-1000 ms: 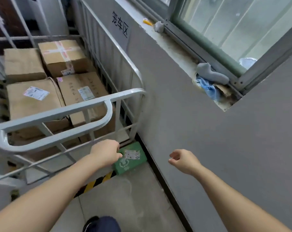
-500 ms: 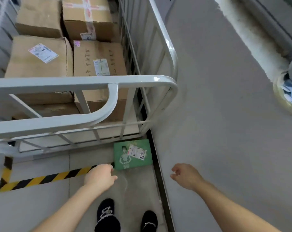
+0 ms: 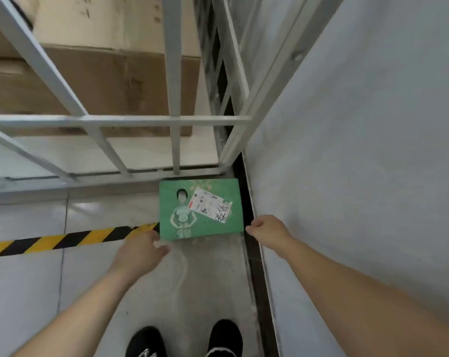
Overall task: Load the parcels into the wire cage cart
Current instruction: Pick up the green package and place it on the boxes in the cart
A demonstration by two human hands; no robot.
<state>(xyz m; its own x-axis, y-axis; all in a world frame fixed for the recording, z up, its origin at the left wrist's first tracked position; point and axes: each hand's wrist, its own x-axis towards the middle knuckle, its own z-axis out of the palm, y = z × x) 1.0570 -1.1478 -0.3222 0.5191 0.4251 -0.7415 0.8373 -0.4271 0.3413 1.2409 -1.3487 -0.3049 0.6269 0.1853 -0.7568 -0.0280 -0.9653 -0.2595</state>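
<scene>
Where floor (image 3: 208, 282) meets wall (image 3: 359, 150), green parcel (image 3: 208, 226) lies flat; left hand (image 3: 141, 251) spread empty, right hand (image 3: 267, 230) curled, grip unclear

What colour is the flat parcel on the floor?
The parcel is green with a white label; the head view shows it.

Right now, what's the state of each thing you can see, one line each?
Wire cage cart, loaded with cardboard boxes.
Green parcel, flat on the floor, label up, outside the cart.
Left grip, open, at the parcel's near left corner.
Right grip, fingers curled at the near right corner; hold unclear.
</scene>
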